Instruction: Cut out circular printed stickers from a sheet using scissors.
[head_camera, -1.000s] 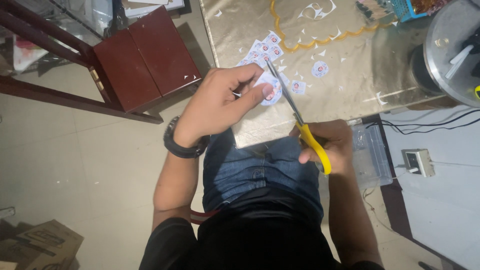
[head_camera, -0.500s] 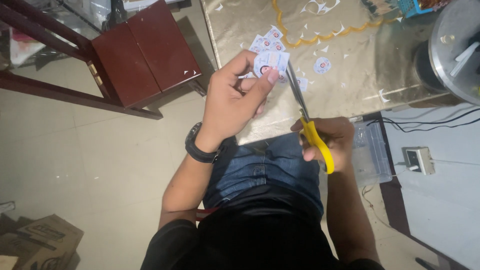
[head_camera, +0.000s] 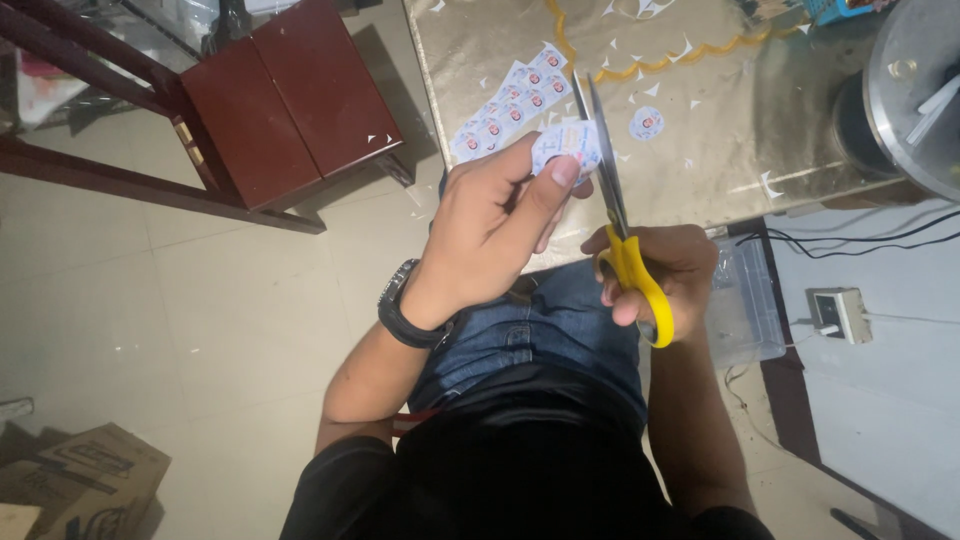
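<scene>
Head view looks down on a pale tiled floor (head_camera: 180, 330) and a shiny gold-coloured tabletop (head_camera: 700, 130) strewn with small white paper scraps. Left of the tabletop stands a dark red wooden cabinet (head_camera: 290, 100); at the upper right sits a round grey metal lid (head_camera: 915, 90). A brown cardboard box (head_camera: 80, 480) lies at the lower left, and a clear plastic tray (head_camera: 750, 300) rests near the person's right side.

On the tabletop a sheet of round printed stickers (head_camera: 505, 110) lies flat, with one cut-out round sticker (head_camera: 647, 123) lying apart to its right.

The left hand (head_camera: 490, 230), a black watch (head_camera: 400, 305) on its wrist, pinches a small piece of printed sticker paper (head_camera: 567, 145) between thumb and fingers, just above the table's near edge. The right hand (head_camera: 665, 270) is closed through the handles of yellow-handled steel scissors (head_camera: 615, 215), whose blades stand slightly parted, touching the right edge of the held piece.
</scene>
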